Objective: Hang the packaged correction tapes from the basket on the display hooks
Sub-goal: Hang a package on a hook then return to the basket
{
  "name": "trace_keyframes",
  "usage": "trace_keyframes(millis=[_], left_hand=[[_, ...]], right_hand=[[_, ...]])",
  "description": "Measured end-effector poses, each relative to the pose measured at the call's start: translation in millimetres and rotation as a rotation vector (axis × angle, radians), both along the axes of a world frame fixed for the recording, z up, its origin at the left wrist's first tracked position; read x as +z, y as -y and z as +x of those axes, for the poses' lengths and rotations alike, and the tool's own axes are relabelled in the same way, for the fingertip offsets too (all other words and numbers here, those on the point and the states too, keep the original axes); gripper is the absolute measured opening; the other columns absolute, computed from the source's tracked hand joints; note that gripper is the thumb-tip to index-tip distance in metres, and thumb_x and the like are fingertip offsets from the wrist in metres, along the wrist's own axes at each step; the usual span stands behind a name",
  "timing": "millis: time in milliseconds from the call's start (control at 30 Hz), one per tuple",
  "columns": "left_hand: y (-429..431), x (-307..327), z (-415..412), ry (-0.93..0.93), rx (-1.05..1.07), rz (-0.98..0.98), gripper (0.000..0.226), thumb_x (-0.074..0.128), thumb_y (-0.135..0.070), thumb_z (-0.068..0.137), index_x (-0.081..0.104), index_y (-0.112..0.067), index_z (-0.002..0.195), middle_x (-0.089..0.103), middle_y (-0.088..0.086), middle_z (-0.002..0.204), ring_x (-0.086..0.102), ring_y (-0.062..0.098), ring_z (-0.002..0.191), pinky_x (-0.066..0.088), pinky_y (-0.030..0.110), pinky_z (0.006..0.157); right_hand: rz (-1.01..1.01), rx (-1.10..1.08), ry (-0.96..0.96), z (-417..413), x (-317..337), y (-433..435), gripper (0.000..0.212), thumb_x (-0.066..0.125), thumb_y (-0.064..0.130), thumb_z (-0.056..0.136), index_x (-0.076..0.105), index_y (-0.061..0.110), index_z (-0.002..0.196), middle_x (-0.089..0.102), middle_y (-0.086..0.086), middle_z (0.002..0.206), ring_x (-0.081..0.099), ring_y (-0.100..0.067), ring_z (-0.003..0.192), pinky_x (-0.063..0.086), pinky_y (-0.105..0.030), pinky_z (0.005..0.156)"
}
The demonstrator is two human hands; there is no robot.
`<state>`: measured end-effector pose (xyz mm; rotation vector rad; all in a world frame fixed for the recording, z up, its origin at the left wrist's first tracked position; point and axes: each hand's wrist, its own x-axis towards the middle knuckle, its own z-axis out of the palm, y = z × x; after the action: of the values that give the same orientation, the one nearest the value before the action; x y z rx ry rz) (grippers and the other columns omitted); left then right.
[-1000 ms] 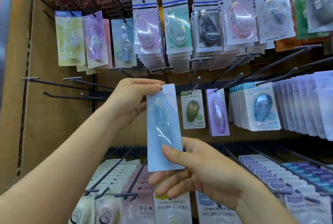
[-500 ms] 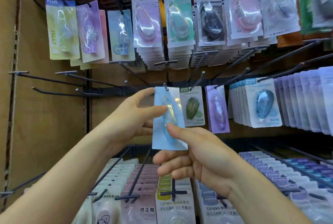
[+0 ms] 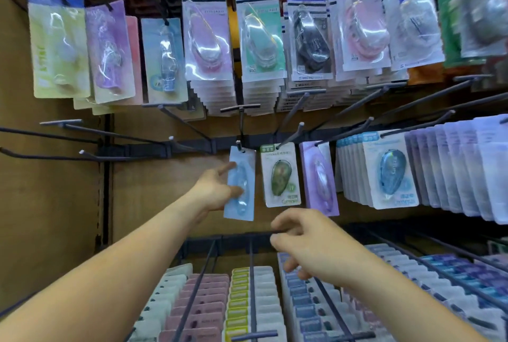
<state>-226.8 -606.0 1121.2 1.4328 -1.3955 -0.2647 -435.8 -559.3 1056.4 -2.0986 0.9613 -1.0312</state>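
Blue pack: a tall, narrow card of pale blue with a clear, glossy plastic blister over a slim correction tape (image 3: pixel 240 182). It hangs by its top hole on a hook and tilts slightly, its lower end swung to the left.
Hook: a thin dark metal rod with a pale tip (image 3: pixel 239 145), jutting from a dark rail (image 3: pixel 137 150) on a brown, matte back board (image 3: pixel 55 190).
Left hand: reaches up to the blue pack (image 3: pixel 214 190). The thumb lies on the blister front and the index finger runs straight to the card's left edge. The fingers are stretched, not clenched; the picture is blurred here.
Right hand: lower and to the right, well apart from the pack (image 3: pixel 310 248). Its fingers are loosely curled and released, holding nothing.
Neighbours: just right of the blue pack hangs a white card with a green, egg-shaped tape (image 3: pixel 280 176), then a lilac card (image 3: pixel 320 179), then a thick row of white cards with a blue oval tape in front (image 3: pixel 384 171).
Upper row: shiny blister packs in yellow (image 3: pixel 59 50), purple, blue, pink, mint (image 3: pixel 261 36) and black, several stacked deep on their hooks.
Lower row: long dark rods threaded through dense rows of cards seen edge-on from above, in white, pink, yellow (image 3: pixel 242 286) and blue.
Left rods: slim dark rods with pale ends stick out from the rail (image 3: pixel 123 137).
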Motion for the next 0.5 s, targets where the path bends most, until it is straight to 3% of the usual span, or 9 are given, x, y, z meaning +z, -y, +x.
trace_keyframes(millis=[100,267,433,500], left_hand=[[25,-4,8,0.11,0.08,-0.004,0.071,0.069,-0.013,0.09,0.035,-0.034,0.149,0.059,0.008,0.127,0.064,0.027,0.107,0.056,0.039,0.09],[41,-13,5,0.281,0.203,-0.091,0.069,0.067,-0.014,0.092,0.032,-0.036,0.147,0.049,0.007,0.143,0.059,0.029,0.111,0.05,0.03,0.07],[18,-13,7,0.427,0.225,-0.02,0.06,0.051,-0.019,0.099,0.025,-0.033,0.152,0.051,0.012,0.142,0.06,0.034,0.11,0.049,0.032,0.073],[-9,-16,2,0.474,0.2,0.011,0.049,0.044,-0.019,0.102,0.036,-0.03,0.149,0.06,0.013,0.13,0.062,0.033,0.11,0.051,0.034,0.076]], right_hand=[[-0.09,-0.003,-0.119,-8,-9,0,0.006,0.062,0.035,0.091,0.061,0.041,0.094,0.062,0.014,0.089,0.065,-0.005,0.088,0.048,-0.024,0.07],[-0.21,-0.098,-0.157,-18,-18,-5,0.014,0.059,0.035,0.094,0.062,0.04,0.106,0.064,0.015,0.091,0.061,0.0,0.077,0.044,-0.017,0.066],[-0.384,-0.158,-0.218,-14,-24,-18,0.019,0.055,0.033,0.095,0.061,0.036,0.113,0.064,0.016,0.09,0.06,-0.001,0.082,0.051,-0.022,0.076],[-0.457,-0.115,-0.237,-8,-23,-30,0.018,0.054,0.034,0.096,0.06,0.036,0.114,0.064,0.018,0.093,0.058,-0.001,0.087,0.051,-0.025,0.081]])
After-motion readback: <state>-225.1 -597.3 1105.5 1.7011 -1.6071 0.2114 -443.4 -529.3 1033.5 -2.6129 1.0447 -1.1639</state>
